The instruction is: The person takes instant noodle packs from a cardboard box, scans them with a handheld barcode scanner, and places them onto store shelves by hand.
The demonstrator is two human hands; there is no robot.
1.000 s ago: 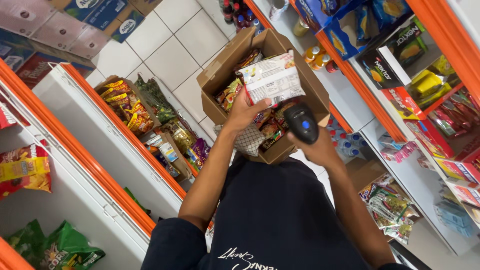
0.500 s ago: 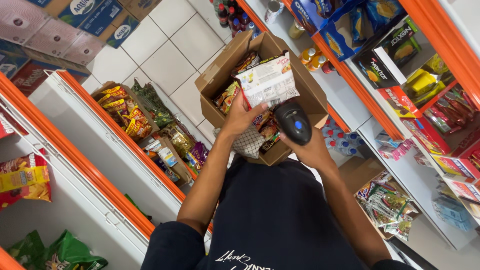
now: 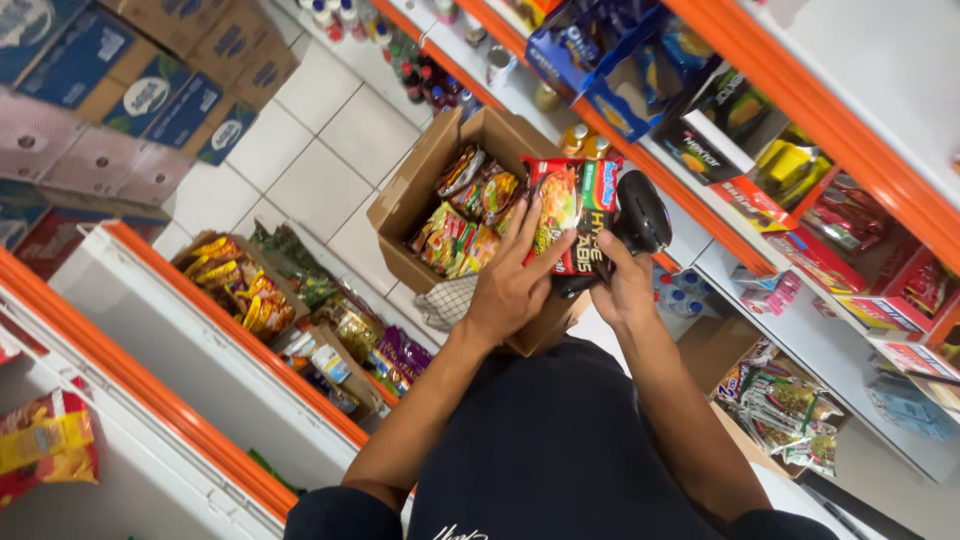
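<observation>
Brown cardboard box point(image 3: 415, 190) of snack packets lies just under both hands. The left hand point(image 3: 512, 290) pinches a red noodle packet point(image 3: 570, 215) above it; beside it, the right hand point(image 3: 622, 288) wraps around a black scanner point(image 3: 642, 212).

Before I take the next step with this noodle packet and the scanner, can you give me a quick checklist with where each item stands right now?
1. Packet held: ok. The left hand grips the noodle packet from its left side, fingers across its front.
2. Scanner in hand: ok. The right hand holds the black handheld scanner right beside the packet.
3. Scanner aimed at the packet's code: cannot tell. No code or scan beam shows.
4. Box within reach: ok. The open cardboard box sits just below the hands, with more packets inside.
5. Free space on the shelf to the right: cannot tell; goods cover most of what shows.
</observation>
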